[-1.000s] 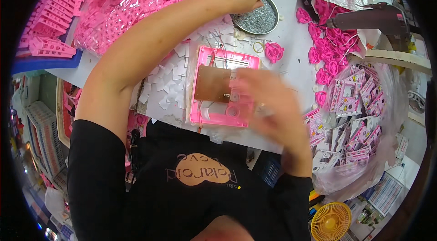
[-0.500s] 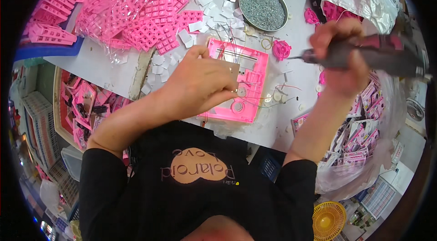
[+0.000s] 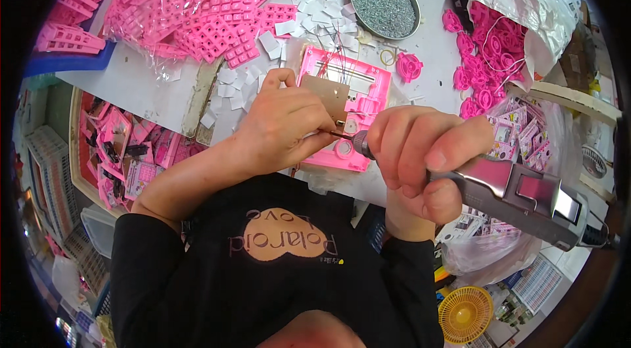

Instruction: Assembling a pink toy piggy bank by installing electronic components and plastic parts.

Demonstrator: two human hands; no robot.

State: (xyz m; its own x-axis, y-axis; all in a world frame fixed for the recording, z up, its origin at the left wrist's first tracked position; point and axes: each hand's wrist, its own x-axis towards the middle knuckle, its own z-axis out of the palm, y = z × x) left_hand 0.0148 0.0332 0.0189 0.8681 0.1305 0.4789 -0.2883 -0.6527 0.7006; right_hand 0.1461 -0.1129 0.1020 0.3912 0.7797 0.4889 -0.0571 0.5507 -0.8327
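A pink plastic housing (image 3: 371, 85) lies in front of me, with wires and a brown circuit board (image 3: 327, 93) in it. My left hand (image 3: 287, 118) rests over its left side. Thumb and forefinger are pinched at the tip of the screwdriver bit; whatever they hold is hidden. My right hand (image 3: 420, 157) is wrapped round a grey electric screwdriver (image 3: 509, 193). Its thin bit points left and meets the left fingertips above the housing, near a round opening in the pink plastic.
Beyond the housing stands a round tin of small screws (image 3: 384, 6). White paper squares (image 3: 268, 42) and pink keypads (image 3: 217, 13) lie at the far left. Pink round parts (image 3: 496, 52) spill from a bag at right. A crate of pink pieces (image 3: 141, 151) sits lower left.
My right hand has brought the electric screwdriver down and left, from beyond the housing's right side to my left fingertips. My left hand has stayed nearly in place.
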